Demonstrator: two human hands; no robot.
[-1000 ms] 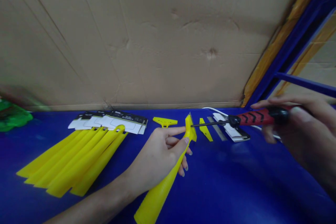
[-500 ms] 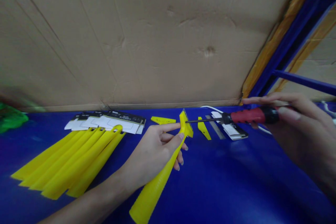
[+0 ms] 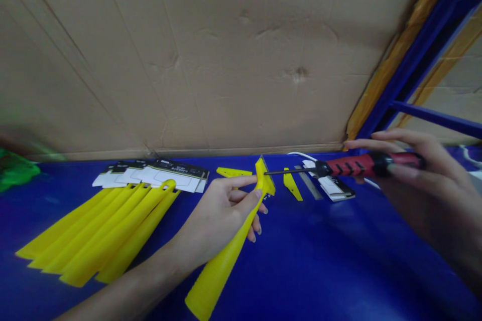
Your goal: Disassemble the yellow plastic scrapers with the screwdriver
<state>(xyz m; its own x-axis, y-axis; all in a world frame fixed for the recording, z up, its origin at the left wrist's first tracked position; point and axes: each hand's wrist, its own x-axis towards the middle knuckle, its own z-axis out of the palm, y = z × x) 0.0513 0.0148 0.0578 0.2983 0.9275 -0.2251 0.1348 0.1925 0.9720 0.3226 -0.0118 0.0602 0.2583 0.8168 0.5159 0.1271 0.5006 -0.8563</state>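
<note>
My left hand (image 3: pixel 226 210) is closed round the neck of a yellow scraper (image 3: pixel 222 271), whose handle slants down toward me. A metal blade edge shows at the scraper's head. In my right hand (image 3: pixel 425 180) is a red and black screwdriver (image 3: pixel 350 165), held level with its shaft pointing left. The shaft's tip meets the scraper's head; whether it sits in a screw is too small to tell. Just beyond lie a yellow clamp piece (image 3: pixel 292 184) with small holes, a similar yellow piece (image 3: pixel 235 172) and a thin grey blade (image 3: pixel 309 183).
Several yellow handles (image 3: pixel 109 235) lie fanned on the blue table (image 3: pixel 320 271) at left, with black-and-white cards (image 3: pixel 169 175) behind them. More cards (image 3: pixel 335 188) and a white cable rest at right. A cardboard wall (image 3: pixel 226 60), a blue frame (image 3: pixel 414 45) and green plastic (image 3: pixel 15 168) border the table.
The screwdriver's handle has turned, and my right fingers have shifted and opened slightly around it. The scraper in my left hand has moved a little to the left.
</note>
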